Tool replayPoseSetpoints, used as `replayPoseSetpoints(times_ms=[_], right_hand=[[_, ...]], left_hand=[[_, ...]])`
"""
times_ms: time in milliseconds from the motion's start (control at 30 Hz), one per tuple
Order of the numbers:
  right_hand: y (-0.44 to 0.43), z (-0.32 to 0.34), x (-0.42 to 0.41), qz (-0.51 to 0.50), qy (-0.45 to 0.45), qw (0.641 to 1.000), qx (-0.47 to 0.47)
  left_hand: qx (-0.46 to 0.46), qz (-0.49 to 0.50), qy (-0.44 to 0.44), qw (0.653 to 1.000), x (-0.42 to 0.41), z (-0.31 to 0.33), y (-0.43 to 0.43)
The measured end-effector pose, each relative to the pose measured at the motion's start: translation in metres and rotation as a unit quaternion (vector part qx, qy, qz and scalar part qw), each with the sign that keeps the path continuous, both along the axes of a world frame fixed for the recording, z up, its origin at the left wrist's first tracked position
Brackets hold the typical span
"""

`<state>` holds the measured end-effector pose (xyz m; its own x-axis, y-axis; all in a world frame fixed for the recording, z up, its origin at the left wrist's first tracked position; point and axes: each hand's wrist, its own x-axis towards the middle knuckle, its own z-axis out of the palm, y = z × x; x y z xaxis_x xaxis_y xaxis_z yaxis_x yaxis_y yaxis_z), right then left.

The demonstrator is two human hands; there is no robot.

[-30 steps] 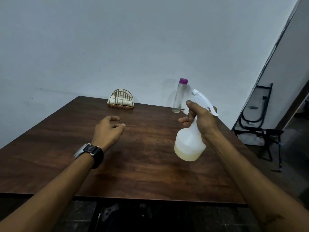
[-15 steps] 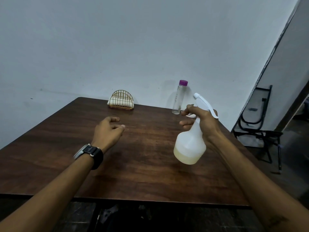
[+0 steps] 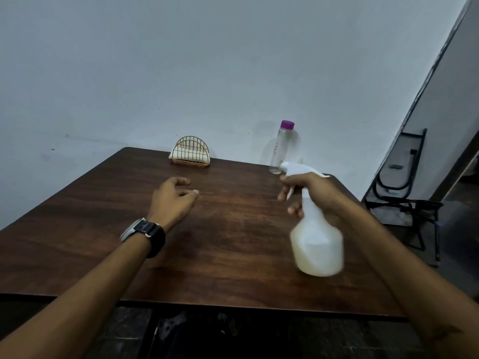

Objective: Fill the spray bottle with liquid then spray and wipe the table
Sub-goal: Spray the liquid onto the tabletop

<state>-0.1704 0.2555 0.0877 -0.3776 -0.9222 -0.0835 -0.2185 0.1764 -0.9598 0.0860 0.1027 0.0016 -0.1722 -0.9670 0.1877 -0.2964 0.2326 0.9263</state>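
Table: 1 dark wooden table (image 3: 220, 268), its near edge low in the view and its far edge against a pale wall (image 3: 181, 60).
Spray bottle: 1 white spray bottle (image 3: 317, 244), held in the air above the table's right half, towards the near edge. Its body is motion-blurred.
Long axis: close to upright, base down, the top leaning slightly left.
Pointing: the nozzle faces left and a little away, toward the table's far side.
Contents: pale yellowish liquid shows through the lower body, but the blur hides its level.
Right hand: the right hand (image 3: 320, 195) grips the neck just under the spray head, fingers curled round it. 1 finger lies at the trigger, too blurred to tell whether it presses.
Left hand: the left hand (image 3: 172, 200) is palm down over the table's middle, fingers loosely curled, holding nothing. I cannot tell whether it touches the wood.
Watch: 1 dark-strapped watch (image 3: 145, 233) on the left wrist.
Clear bottle: 1 clear bottle (image 3: 280, 151) with a purple cap, upright at the far edge, just behind the spray head. Its contents cannot be made out.
Napkin holder: 1 gold wire napkin holder (image 3: 191, 142) at the far edge, left of the clear bottle and well apart from it, with white napkins (image 3: 181, 154) inside.
Floor, right: 1 black metal frame (image 3: 404, 193) beside the table.
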Motion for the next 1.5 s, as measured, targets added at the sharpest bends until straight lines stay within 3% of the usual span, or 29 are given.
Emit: replayPoseSetpoints(times_ms=[100, 167, 333, 600, 933, 1333, 1500], right_hand=[[0.000, 0.006, 0.006, 0.073, 0.131, 0.972, 0.182], [0.000, 0.006, 0.010, 0.079, 0.158, 0.957, 0.229], [-0.008, -0.010, 0.003, 0.037, 0.148, 0.967, 0.202], [-0.011, -0.019, 0.012, 0.075, 0.174, 0.947, 0.259], [-0.013, -0.021, 0.008, 0.082, 0.167, 0.948, 0.258], [-0.011, -0.018, -0.007, 0.022, 0.158, 0.967, 0.199], [-0.018, -0.006, -0.043, -0.052, 0.187, 0.962, 0.191]], left_hand=[[-0.001, 0.001, -0.003, 1.000, 0.001, 0.001, 0.000], [0.004, 0.002, -0.002, 1.000, 0.001, 0.001, -0.001], [0.006, 0.002, 0.006, 1.000, -0.002, 0.001, 0.000], [0.001, -0.003, 0.001, 1.000, -0.003, 0.002, 0.004], [0.009, -0.005, 0.004, 1.000, -0.003, -0.003, 0.004], [0.011, -0.002, 0.013, 1.000, -0.001, -0.005, 0.005], [0.016, 0.001, 0.024, 1.000, 0.000, -0.003, 0.003]])
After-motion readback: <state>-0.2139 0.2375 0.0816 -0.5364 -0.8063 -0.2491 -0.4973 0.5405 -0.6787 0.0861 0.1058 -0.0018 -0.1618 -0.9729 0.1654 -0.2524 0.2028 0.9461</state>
